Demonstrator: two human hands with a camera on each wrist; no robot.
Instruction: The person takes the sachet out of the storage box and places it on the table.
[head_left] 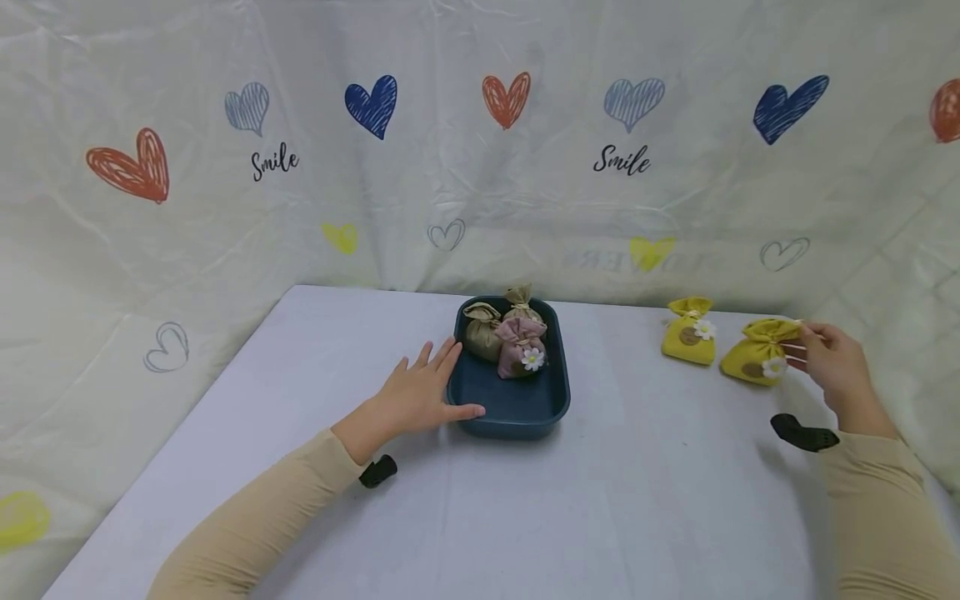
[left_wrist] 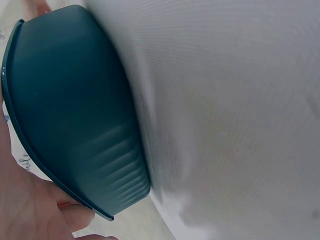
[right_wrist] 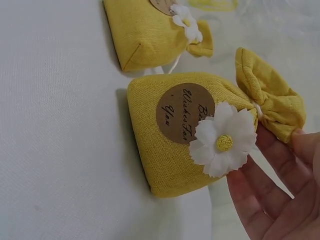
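My left hand [head_left: 416, 393] rests spread along the left rim of a dark teal plastic basin [head_left: 504, 408], fingers straight and thumb over its near edge. Inside the basin sit a mauve drawstring pouch [head_left: 516, 360] with a white flower, an olive pouch [head_left: 482, 340] and a beige pouch [head_left: 522, 310]. Over at the far right, my right hand [head_left: 838, 371] pinches the gathered top of a yellow drawstring pouch [right_wrist: 170, 150] between thumb and fingers. This pouch carries a round brown label and a white flower. Just left of it stands a second yellow pouch [head_left: 686, 343].
A white cloth [head_left: 637, 500] covers the table. Behind it hangs a pale sheet [head_left: 525, 183] printed with hearts and "Smile". Black wrist straps [head_left: 802, 433] show at both cuffs.
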